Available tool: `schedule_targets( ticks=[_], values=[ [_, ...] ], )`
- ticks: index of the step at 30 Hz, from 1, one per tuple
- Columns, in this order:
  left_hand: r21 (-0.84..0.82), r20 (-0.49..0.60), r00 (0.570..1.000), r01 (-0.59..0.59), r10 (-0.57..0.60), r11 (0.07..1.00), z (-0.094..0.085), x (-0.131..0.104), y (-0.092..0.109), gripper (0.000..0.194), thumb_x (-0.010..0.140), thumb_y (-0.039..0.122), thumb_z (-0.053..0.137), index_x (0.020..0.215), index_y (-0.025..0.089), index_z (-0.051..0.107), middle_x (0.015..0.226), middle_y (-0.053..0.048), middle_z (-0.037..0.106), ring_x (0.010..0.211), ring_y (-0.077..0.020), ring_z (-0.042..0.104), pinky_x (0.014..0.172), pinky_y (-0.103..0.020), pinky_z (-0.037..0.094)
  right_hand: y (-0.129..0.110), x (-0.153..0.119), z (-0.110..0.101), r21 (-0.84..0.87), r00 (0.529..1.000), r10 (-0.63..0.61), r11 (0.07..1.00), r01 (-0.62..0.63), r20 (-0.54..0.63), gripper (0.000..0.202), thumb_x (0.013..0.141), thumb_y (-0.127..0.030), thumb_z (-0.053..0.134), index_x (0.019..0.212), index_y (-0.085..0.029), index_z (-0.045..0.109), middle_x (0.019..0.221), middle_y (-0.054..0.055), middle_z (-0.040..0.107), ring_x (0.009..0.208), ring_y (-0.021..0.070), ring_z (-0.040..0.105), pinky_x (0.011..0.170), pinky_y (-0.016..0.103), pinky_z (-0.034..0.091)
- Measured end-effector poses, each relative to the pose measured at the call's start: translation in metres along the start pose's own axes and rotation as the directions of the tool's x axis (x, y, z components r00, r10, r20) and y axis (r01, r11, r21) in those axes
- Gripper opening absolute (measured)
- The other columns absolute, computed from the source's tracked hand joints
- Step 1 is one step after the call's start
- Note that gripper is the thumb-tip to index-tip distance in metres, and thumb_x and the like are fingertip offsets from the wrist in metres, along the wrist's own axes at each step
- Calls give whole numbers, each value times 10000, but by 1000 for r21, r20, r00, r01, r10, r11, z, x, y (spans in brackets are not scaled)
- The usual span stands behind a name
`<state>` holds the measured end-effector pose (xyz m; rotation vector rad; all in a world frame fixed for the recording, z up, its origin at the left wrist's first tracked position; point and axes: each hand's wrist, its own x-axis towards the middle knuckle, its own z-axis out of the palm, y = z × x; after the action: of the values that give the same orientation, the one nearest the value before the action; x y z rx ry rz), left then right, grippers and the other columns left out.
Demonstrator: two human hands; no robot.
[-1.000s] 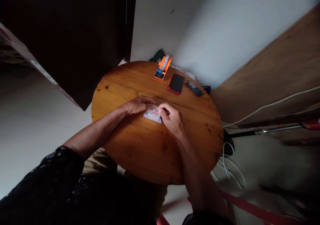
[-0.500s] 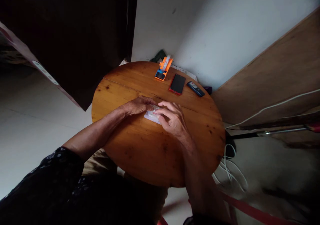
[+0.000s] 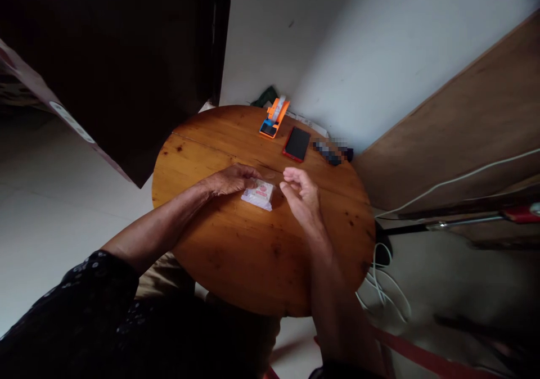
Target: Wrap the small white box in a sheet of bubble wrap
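Drawn back from the small white packet (image 3: 260, 192), the right hand (image 3: 304, 198) now hovers just beside its right edge, released, fingers curled loosely. The left hand (image 3: 233, 179) grasps the packet's far left corner between thumb and fingers; the packet lies on the round wooden table (image 3: 236, 238), between both hands.

Wood table (image 3: 253, 266) placed by wall (image 3: 295, 47). Orange dispenser (image 3: 279, 117) set at its far side; phone (image 3: 297, 144), red-edged, laid just right of that. Dark object (image 3: 331, 153) right of phone is pixelated, can't be identified. Green item (image 3: 265, 96) partly hidden behind dispenser. White cable (image 3: 394, 283) looped near floor, right.
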<state>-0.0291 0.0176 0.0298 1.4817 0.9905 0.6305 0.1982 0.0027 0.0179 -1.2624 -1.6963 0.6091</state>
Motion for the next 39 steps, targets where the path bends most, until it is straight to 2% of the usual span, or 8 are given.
schedule_targets(
  ticks=[4,7,13,19,26,31,35,39],
  values=[
    [24,-9,1000,0,0,1000,1,-1,2,260,820,230,632,1051,141,707,889,-33,703,784,-139,594,767,-262,466,10,2,3,114,980,140,981,-156,139,439,780,-372,705,1192,-236,641,1202,121,715,1139,282,664,979,526,529],
    [19,-19,1000,2,-1,1000,1,-1,3,224,823,199,621,1021,142,708,868,-21,691,764,-130,585,743,-247,449,13,4,11,217,960,192,947,-236,204,459,766,-436,723,1175,-241,646,1191,111,720,1138,279,668,1005,514,521],
    [-18,5,1000,-18,18,1000,2,0,2,204,821,204,639,1003,135,700,849,-12,679,740,-122,577,712,-236,432,21,17,33,330,967,209,911,-246,144,486,704,-525,765,1093,-251,665,1011,58,737,988,249,688,975,484,529],
    [-24,18,1000,-15,15,1000,3,-1,2,206,826,207,634,1010,132,689,837,-9,671,719,-113,567,689,-227,424,21,21,34,355,968,222,901,-248,115,439,717,-516,774,1061,-256,689,944,35,737,920,229,694,931,460,552],
    [14,-12,1000,-8,8,1000,6,0,1,220,795,213,630,1001,144,667,808,-4,633,682,-106,533,638,-220,396,3,16,32,272,996,70,961,-51,-57,225,794,-336,707,995,-235,688,856,21,731,821,184,690,829,372,576],
    [12,-61,998,8,-8,1000,8,0,2,190,773,260,651,920,143,620,794,-5,605,679,-108,517,629,-224,391,-12,8,32,134,995,-46,989,59,-94,166,833,-272,640,986,-235,691,843,11,738,807,173,692,812,351,574],
    [-6,-96,995,-13,12,1000,8,1,1,190,743,259,666,879,155,583,787,9,576,685,-102,489,628,-216,379,-19,-4,27,-41,981,-192,981,192,-7,188,874,-253,601,1030,-265,704,884,10,756,864,196,702,880,391,556],
    [-41,-102,995,-27,23,999,8,4,-4,220,728,205,658,926,160,574,819,13,570,714,-102,498,642,-212,386,-24,-10,16,-273,939,-316,899,342,137,172,890,-231,608,995,-296,728,915,19,770,938,239,690,909,442,503]
  ],
)
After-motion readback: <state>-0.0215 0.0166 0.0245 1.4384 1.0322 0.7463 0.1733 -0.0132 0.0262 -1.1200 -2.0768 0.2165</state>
